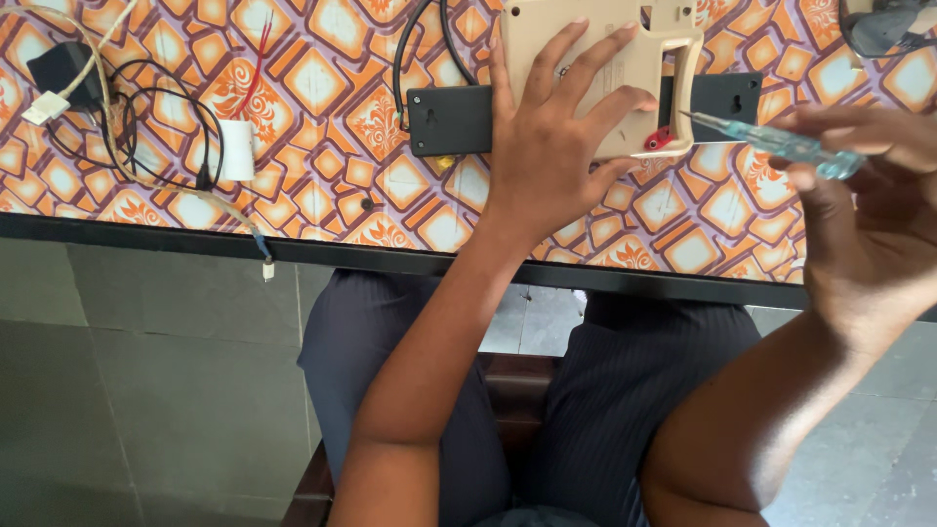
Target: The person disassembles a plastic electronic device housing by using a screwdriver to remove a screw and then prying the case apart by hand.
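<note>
The tabletop (322,195) is covered in an orange and white diamond pattern and edged by a dark strip along its near side. A long black box (451,120) is laid flat across the middle, and a beige plastic casing (547,34) is set on top of it. To the left, a tangle of black and cream cables (146,146), a small white cylinder (235,149) and a black plug (61,68) are seen. One cream cable is hung over the near edge.

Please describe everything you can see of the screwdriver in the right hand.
The screwdriver has a clear, blue-tinted handle that looks like plastic and a thin metal shaft. It lies almost level, tip pointing left. The right hand grips the handle with its fingers. The tip reaches the handle opening of the beige plastic casing, near a small red part; contact is unclear.
</note>
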